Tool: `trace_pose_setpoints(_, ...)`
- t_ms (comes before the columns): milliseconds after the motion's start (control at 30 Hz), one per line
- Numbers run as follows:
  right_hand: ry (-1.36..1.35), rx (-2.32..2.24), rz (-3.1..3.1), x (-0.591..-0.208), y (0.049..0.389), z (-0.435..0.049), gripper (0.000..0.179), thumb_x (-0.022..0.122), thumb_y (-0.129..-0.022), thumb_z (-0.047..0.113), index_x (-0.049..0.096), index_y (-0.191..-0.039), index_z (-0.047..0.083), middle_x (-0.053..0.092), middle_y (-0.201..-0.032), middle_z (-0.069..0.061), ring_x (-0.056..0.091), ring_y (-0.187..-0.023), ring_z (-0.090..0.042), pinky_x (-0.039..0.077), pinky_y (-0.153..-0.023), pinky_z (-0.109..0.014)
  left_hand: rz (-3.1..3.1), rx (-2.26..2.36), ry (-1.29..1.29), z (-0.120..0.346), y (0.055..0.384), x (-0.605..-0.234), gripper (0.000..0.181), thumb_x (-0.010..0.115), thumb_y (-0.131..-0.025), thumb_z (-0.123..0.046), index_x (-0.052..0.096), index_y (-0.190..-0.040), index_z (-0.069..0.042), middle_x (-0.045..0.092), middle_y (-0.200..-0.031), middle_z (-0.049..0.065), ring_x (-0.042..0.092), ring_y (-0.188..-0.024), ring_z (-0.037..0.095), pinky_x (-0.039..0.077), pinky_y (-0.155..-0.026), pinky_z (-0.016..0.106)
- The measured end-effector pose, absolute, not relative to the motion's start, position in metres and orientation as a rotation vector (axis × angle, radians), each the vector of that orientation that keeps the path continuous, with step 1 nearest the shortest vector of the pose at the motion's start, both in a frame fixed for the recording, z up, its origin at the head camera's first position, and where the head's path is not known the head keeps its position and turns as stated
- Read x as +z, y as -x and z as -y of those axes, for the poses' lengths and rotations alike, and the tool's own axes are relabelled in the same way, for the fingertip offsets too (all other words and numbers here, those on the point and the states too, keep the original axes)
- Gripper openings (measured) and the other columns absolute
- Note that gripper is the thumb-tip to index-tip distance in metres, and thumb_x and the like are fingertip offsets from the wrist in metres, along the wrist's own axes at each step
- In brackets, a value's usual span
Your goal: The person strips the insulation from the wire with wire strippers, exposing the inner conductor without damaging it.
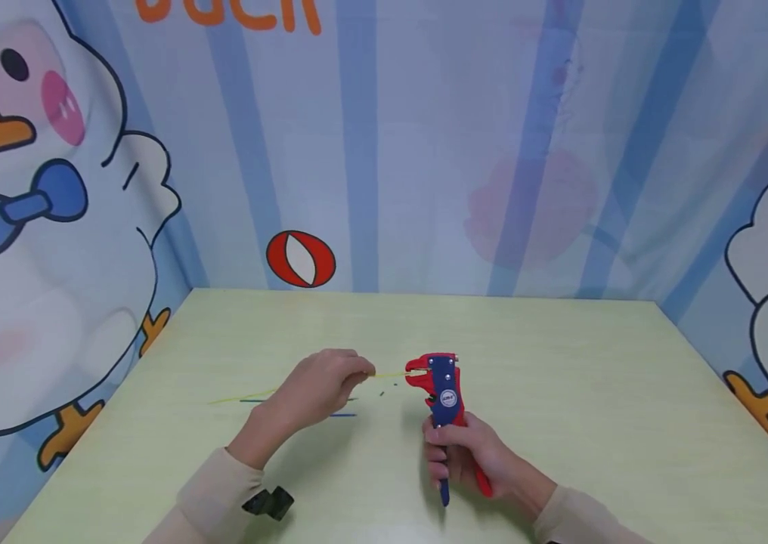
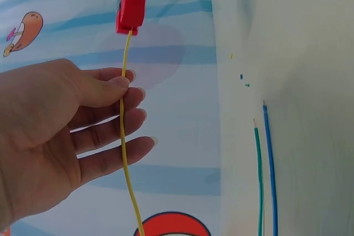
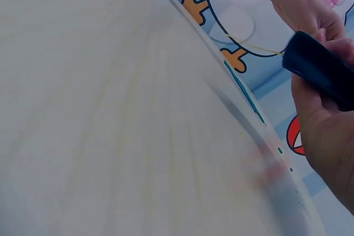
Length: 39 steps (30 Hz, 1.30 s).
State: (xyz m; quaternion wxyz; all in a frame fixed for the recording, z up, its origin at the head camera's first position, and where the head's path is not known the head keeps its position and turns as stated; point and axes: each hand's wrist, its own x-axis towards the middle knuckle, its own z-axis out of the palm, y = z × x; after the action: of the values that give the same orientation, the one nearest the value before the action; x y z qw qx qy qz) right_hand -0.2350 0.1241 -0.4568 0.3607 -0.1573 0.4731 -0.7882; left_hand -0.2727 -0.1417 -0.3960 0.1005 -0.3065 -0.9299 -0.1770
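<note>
My left hand (image 1: 316, 385) pinches a thin yellow wire (image 2: 128, 175) between thumb and forefinger, its other fingers spread behind the wire in the left wrist view. One end of the wire reaches into the red nose of a red and blue wire stripper (image 1: 447, 393). The long tail runs back past my left wrist. My right hand (image 1: 475, 449) grips the stripper by its handles, holding it upright over the table. In the right wrist view, only a dark handle end (image 3: 318, 67) shows beside that hand.
A green wire (image 2: 259, 175) and a blue wire (image 2: 271, 164) lie on the pale table (image 1: 581, 378) below my left hand, each with a bared tip. Small cut bits (image 2: 241, 76) are scattered near them. A printed cloth backdrop (image 1: 411, 151) stands behind the table.
</note>
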Motion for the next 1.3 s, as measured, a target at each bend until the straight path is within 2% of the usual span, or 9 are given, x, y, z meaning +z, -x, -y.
trace_pose_setpoints(167, 0.459, -2.007, -1.117, -0.460, 0.232, -0.124, 0.007, 0.045, -0.100, 0.009, 0.049, -0.105, 0.008, 0.056, -0.084, -0.003, 0.058, -0.075, -0.016, 0.053, -0.078, -0.036, 2.784, -0.561, 0.852, 0.159, 0.276, -0.400, 0.016, 0.072, -0.091, -0.002, 0.077, -0.105, -0.008, 0.072, -0.095, 0.001, 0.068, -0.088, 0.019, 0.056, -0.081, 0.035)
trace_pose_setpoints(333, 0.483, -2.005, -1.088, -0.461, 0.232, -0.125, 0.013, 0.042, -0.100, 0.009, 0.047, -0.112, 0.007, 0.060, -0.091, -0.004, 0.060, -0.082, -0.018, 0.053, -0.086, -0.040, 2.886, -0.580, 0.814, 0.171, 0.299, -0.408, 0.018, 0.069, -0.092, 0.000, 0.076, -0.107, -0.006, 0.073, -0.100, 0.003, 0.069, -0.093, 0.021, 0.056, -0.084, 0.038)
trace_pose_setpoints(700, 0.526, -1.981, -1.105, -0.462, 0.236, -0.127, 0.015, 0.042, -0.100, 0.010, 0.050, -0.112, 0.007, 0.062, -0.092, -0.005, 0.061, -0.083, -0.018, 0.053, -0.086, -0.040, 3.073, -0.478, 0.809, 0.185, 0.353, -0.425, 0.016, 0.068, -0.093, 0.000, 0.079, -0.102, -0.007, 0.073, -0.101, 0.004, 0.065, -0.096, 0.023, 0.054, -0.088, 0.038)
trace_pose_setpoints(833, 0.526, -1.960, -1.108, -0.463, 0.237, -0.126, 0.015, 0.044, -0.101, 0.012, 0.049, -0.114, 0.008, 0.063, -0.094, -0.005, 0.062, -0.085, -0.018, 0.052, -0.088, -0.041, 3.115, -0.491, 0.821, 0.189, 0.359, -0.431, 0.014, 0.070, -0.092, 0.000, 0.080, -0.097, -0.008, 0.073, -0.098, 0.005, 0.063, -0.093, 0.022, 0.054, -0.089, 0.037)
trace_pose_setpoints(1000, 0.533, -1.956, -1.108, -0.464, 0.239, -0.124, 0.016, 0.044, -0.101, 0.013, 0.048, -0.116, 0.007, 0.063, -0.095, -0.005, 0.062, -0.086, -0.018, 0.052, -0.089, -0.041, 3.138, -0.450, 0.780, 0.193, 0.361, -0.433, 0.013, 0.070, -0.091, 0.000, 0.077, -0.088, -0.011, 0.068, -0.088, 0.000, 0.056, -0.084, 0.019, 0.052, -0.087, 0.037)
trace_pose_setpoints(1300, 0.534, -1.949, -1.111, -0.463, 0.241, -0.124, 0.017, 0.044, -0.101, 0.013, 0.049, -0.116, 0.007, 0.063, -0.096, -0.006, 0.063, -0.086, -0.019, 0.053, -0.089, -0.043, 3.184, -0.391, 0.661, 0.198, 0.363, -0.437, 0.011, 0.071, -0.091, -0.002, 0.075, -0.086, -0.011, 0.063, -0.083, 0.000, 0.053, -0.082, 0.020, 0.051, -0.081, 0.036)
